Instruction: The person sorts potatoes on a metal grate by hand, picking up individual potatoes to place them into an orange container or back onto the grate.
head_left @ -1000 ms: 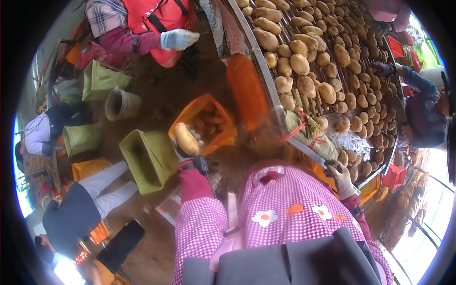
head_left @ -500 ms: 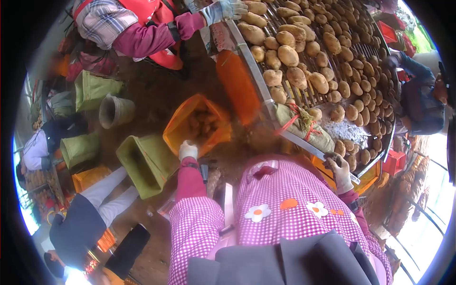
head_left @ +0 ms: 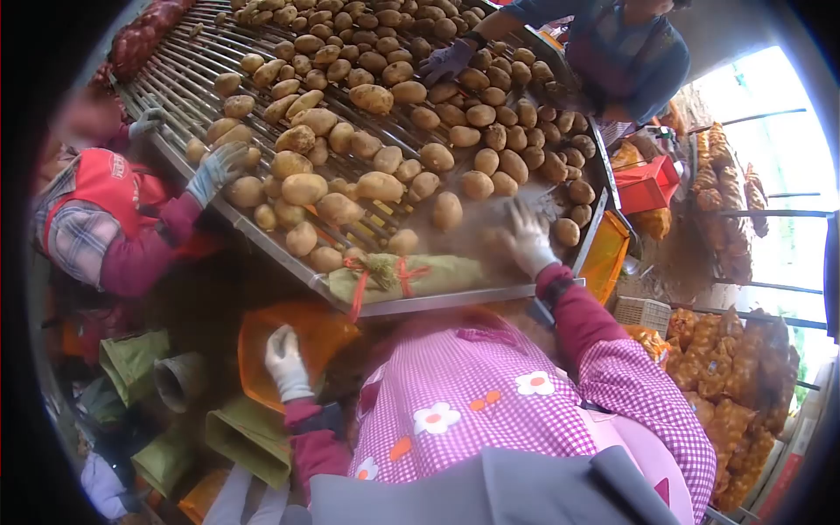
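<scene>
My right hand (head_left: 529, 238), in a pale glove, is spread over the dusty metal surface at the near corner of the sorting table (head_left: 376, 306). Its fingers are apart and slightly blurred, with nothing visible in them. Just beyond it lie loose potatoes (head_left: 447, 211). Down at the left, my gloved left hand (head_left: 284, 360) is closed at the orange bag (head_left: 254, 350), below the table edge; its grip is partly hidden. A rolled green cloth (head_left: 437, 273) tied with red string lies along the edge between my hands.
A co-worker's gloved hand (head_left: 219, 172) rests by potatoes at the left edge; another co-worker's hand (head_left: 448, 61) reaches in from the far side. Green bins (head_left: 249, 437) stand at lower left. A red crate (head_left: 647, 185) and filled net bags (head_left: 731, 402) are at right.
The view has swung right, toward the table. My right hand has moved from the table's corner edge onto its surface, fingers now spread. My left hand stays by the orange bag.
</scene>
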### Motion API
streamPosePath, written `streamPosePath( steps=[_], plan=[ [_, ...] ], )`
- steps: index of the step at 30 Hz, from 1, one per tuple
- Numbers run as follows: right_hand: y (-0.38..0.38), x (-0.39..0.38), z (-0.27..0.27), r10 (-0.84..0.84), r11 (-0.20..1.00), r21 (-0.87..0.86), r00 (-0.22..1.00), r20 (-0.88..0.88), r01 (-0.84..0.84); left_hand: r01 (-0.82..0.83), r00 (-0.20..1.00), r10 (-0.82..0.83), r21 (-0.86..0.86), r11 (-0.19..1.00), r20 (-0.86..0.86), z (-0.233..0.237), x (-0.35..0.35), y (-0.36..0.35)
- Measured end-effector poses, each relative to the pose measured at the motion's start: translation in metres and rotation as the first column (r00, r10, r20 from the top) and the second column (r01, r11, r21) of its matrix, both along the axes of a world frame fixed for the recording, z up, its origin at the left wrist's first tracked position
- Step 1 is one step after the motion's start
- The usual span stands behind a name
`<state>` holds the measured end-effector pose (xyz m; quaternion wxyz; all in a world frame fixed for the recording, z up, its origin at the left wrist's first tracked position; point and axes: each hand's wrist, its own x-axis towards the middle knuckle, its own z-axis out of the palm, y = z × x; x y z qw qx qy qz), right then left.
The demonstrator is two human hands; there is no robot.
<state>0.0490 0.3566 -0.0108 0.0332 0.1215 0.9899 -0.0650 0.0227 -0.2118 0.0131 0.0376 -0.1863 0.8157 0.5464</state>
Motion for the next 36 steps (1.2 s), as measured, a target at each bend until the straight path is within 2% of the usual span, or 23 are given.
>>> streamPosePath(
  steps=[1,4,7,9,11,13,16,18,19,20,21,22,24,25,26,27,29,30,31,32,33,35,36],
  plan=[
    [0.014,-0.020,0.003,-0.079,0.996,-0.034,0.995,-0.060,0.077,0.009,1.000,-0.009,0.021,1.000,-0.015,0.014,-0.005,0.024],
    [0.029,-0.076,0.008,-0.042,0.994,0.089,0.957,-0.288,0.071,0.115,0.988,-0.120,-0.054,0.992,-0.099,0.023,-0.022,0.073],
    [-0.038,-0.139,0.039,0.175,0.923,-0.261,0.912,-0.371,-0.284,0.338,0.893,-0.404,-0.296,0.893,-0.198,0.021,-0.038,0.114],
    [-0.094,-0.173,0.042,0.509,0.826,-0.094,0.807,-0.301,-0.556,0.461,0.825,-0.550,-0.404,0.790,-0.133,0.046,-0.044,0.158],
    [-0.138,-0.191,0.072,0.586,0.767,-0.167,0.782,-0.213,-0.620,0.540,0.737,-0.661,-0.466,0.701,-0.140,0.043,-0.039,0.188],
    [-0.167,-0.204,0.041,0.562,0.787,-0.125,0.786,-0.258,-0.604,0.620,0.679,-0.731,-0.483,0.618,-0.065,0.054,-0.030,0.210],
    [-0.169,-0.204,0.030,0.593,0.768,-0.095,0.759,-0.268,-0.633,0.565,0.752,-0.651,-0.409,0.717,-0.102,0.037,-0.016,0.210],
    [-0.151,-0.188,0.026,0.634,0.724,-0.068,0.701,-0.326,-0.686,0.531,0.844,-0.536,-0.179,0.828,0.023,0.021,-0.021,0.196],
    [-0.141,-0.175,0.038,0.635,0.721,-0.153,0.733,-0.243,-0.676,0.488,0.871,-0.481,-0.065,0.871,0.098,0.014,-0.024,0.188],
    [-0.129,-0.163,0.056,0.654,0.711,-0.197,0.737,-0.167,-0.675,0.412,0.909,-0.417,-0.119,0.903,-0.016,0.012,-0.037,0.185],
    [-0.116,-0.152,0.066,0.671,0.703,-0.237,0.736,-0.091,-0.670,0.325,0.906,-0.388,-0.311,0.893,-0.169,0.009,-0.056,0.180],
    [-0.102,-0.138,0.061,0.660,0.699,-0.247,0.738,-0.138,-0.671,0.271,0.898,-0.391,-0.447,0.852,-0.201,0.043,-0.083,0.188],
    [-0.069,-0.110,0.047,0.629,0.694,-0.262,0.742,-0.233,-0.670,0.105,0.791,-0.468,-0.666,0.739,-0.395,0.044,-0.138,0.182],
    [-0.055,-0.099,0.043,0.609,0.692,-0.270,0.743,-0.278,-0.669,0.134,0.825,-0.486,-0.738,0.662,-0.287,0.040,-0.166,0.176],
    [-0.045,-0.089,0.041,0.573,0.733,-0.256,0.775,-0.265,-0.630,0.080,0.817,-0.535,-0.875,0.477,-0.216,0.037,-0.192,0.176],
    [-0.037,-0.077,0.047,0.430,0.730,-0.456,0.861,-0.271,-0.509,0.164,0.848,-0.527,-0.914,0.370,-0.061,0.041,-0.214,0.178],
    [-0.021,-0.057,0.068,0.131,0.580,-0.782,0.973,-0.189,-0.230,0.229,0.876,-0.479,-0.916,0.329,0.047,0.015,-0.242,0.174],
    [-0.008,-0.050,0.070,0.062,0.505,-0.847,0.986,-0.157,-0.167,0.330,0.896,-0.390,-0.905,0.269,0.211,0.040,-0.245,0.193],
    [0.002,-0.042,0.080,-0.059,0.351,-0.936,0.998,-0.019,0.002,0.435,0.884,-0.290,-0.873,0.219,0.367,0.069,-0.246,0.214],
    [0.011,-0.036,0.076,-0.128,-0.023,-0.992,0.984,0.126,0.124,0.464,0.861,-0.315,-0.870,0.168,0.398,0.069,-0.245,0.216],
    [0.021,-0.026,0.068,-0.153,-0.398,-0.895,0.948,0.280,0.200,0.416,0.863,-0.383,-0.893,0.171,0.329,0.037,-0.247,0.202],
    [0.018,-0.014,0.061,-0.292,-0.677,-0.734,0.894,0.340,0.058,0.469,0.837,-0.405,-0.863,0.187,0.367,0.040,-0.235,0.203],
    [0.016,-0.016,0.065,-0.325,-0.776,-0.629,0.824,0.464,0.047,0.512,0.836,-0.378,-0.812,0.280,0.397,0.045,-0.228,0.209]
  ],
)
